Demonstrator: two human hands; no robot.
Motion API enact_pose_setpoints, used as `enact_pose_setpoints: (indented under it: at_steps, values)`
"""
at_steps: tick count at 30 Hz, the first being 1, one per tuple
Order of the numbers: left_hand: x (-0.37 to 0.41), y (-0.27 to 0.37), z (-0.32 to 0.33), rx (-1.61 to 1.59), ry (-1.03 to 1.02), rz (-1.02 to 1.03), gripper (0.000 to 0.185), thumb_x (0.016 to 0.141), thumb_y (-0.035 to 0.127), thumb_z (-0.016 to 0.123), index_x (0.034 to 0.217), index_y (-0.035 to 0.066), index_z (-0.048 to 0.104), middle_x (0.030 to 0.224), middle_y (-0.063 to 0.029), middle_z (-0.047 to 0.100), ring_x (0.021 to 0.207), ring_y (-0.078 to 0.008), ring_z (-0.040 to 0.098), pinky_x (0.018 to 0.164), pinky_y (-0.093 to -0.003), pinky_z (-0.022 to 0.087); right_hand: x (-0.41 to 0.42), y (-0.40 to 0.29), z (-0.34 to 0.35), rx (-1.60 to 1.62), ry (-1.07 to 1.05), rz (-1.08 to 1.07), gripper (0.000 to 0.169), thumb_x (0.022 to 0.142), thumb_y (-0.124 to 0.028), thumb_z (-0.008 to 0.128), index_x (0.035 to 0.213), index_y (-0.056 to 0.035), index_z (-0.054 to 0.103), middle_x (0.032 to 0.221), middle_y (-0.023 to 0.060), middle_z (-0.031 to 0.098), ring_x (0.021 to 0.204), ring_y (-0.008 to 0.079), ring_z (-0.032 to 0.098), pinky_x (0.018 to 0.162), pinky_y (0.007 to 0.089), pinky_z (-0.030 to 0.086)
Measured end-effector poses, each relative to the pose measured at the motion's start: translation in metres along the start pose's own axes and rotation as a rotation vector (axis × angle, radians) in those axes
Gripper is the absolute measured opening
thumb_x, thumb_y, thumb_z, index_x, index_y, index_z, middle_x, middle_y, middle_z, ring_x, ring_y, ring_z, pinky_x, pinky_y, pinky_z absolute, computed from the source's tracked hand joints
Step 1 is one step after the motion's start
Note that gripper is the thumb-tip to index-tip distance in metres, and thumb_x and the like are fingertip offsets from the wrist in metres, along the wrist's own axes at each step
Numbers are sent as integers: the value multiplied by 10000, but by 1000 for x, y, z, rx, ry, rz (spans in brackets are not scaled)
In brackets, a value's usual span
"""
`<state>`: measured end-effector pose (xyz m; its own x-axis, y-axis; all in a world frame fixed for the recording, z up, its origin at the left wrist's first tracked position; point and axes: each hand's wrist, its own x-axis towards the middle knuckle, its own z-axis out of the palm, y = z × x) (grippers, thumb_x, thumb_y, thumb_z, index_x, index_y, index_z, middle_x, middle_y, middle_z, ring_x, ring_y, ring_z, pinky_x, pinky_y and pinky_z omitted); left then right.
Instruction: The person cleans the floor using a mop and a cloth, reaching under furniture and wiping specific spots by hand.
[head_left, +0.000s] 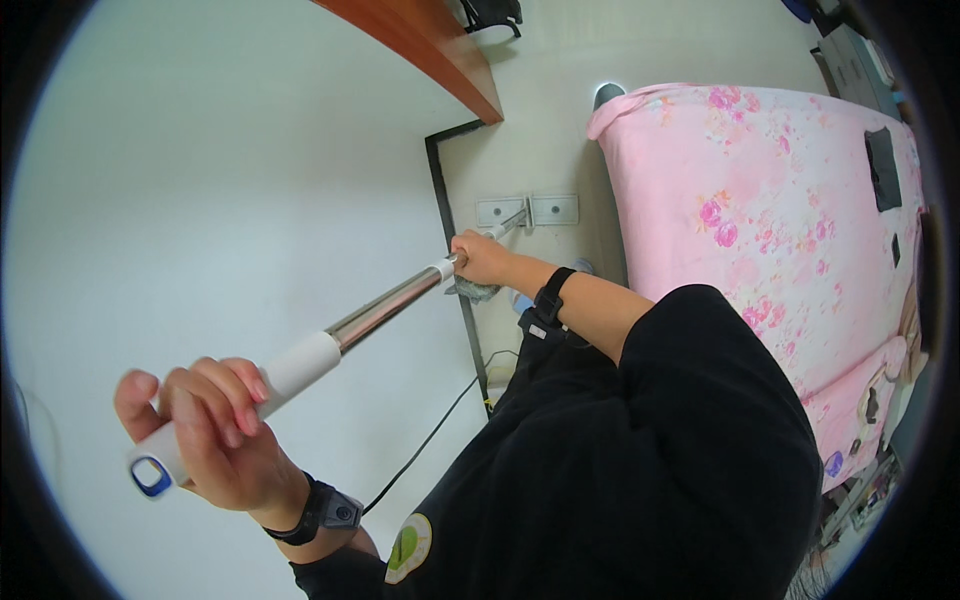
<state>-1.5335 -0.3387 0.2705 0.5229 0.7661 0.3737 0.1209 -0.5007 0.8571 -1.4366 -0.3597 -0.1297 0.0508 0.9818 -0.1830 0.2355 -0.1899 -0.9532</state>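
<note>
A flat mop with a long pole (390, 309) slants from the lower left down to the floor. My left hand (217, 427) wraps around its white handle grip (304, 371), close to the end with a blue-rimmed hanging loop (152, 478). Farther down, my right hand (484, 257) grasps the pole near a white collar. The white rectangular mop plate (555, 210) lies flat on the floor between the wall and the bed. Just below my right hand shows a grey fuzzy cloth (478, 290); whether the hand holds it is unclear.
To the right stands a bed (675, 202) with a pink floral sheet. A white wall (262, 187) with dark skirting (442, 180) runs along the left, ending at a brown wooden door frame (450, 60). A black cable (427, 442) hangs by the wall. A dark chair (491, 13) stands beyond.
</note>
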Motion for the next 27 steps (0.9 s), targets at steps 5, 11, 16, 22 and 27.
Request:
enact_pose_setpoints:
  at_steps: [5, 11, 16, 22, 27]
  values:
    - [-7, 32, -20, -143, -156, 87, 243, 818, 94, 538, 999, 115, 378, 619, -49, 495, 518, -123, 499, 575, -253, 474, -25, -24, -4, 67, 247, -63, 257, 730, -193, 670, 815, -65, 464, 861, 144, 474, 731, 344, 512, 618, 390, 430]
    - [9, 7, -9, -299, -353, 75, 221, 810, 134, 575, 983, 131, 438, 594, -14, 470, 526, -129, 483, 679, -299, 445, 9, 2, -46, 4, 545, -78, 244, 712, -69, 633, 867, -85, 445, 918, 140, 454, 774, 349, 514, 650, 393, 445]
    - [12, -36, 24, -271, -289, 13, 143, 755, 153, 627, 849, 99, 534, 597, -6, 493, 579, -173, 518, 776, -393, 411, 74, 41, -85, -16, 747, -171, 229, 740, -104, 655, 839, -75, 451, 851, 132, 452, 757, 308, 508, 656, 353, 443]
    - [17, -99, 55, -189, -199, -2, 115, 756, 19, 532, 845, 91, 521, 678, -32, 526, 661, -162, 522, 834, -428, 388, 138, 85, -127, -111, 581, -95, 81, 826, -127, 536, 864, -86, 477, 895, 155, 512, 821, 354, 505, 718, 380, 432]
    - [8, -117, 64, -247, -66, -39, 123, 803, 32, 480, 911, 88, 496, 605, -13, 472, 625, -136, 478, 796, -389, 375, 136, 91, -115, -153, 485, 29, 65, 831, -100, 456, 889, -117, 477, 943, 144, 521, 862, 366, 519, 734, 408, 438]
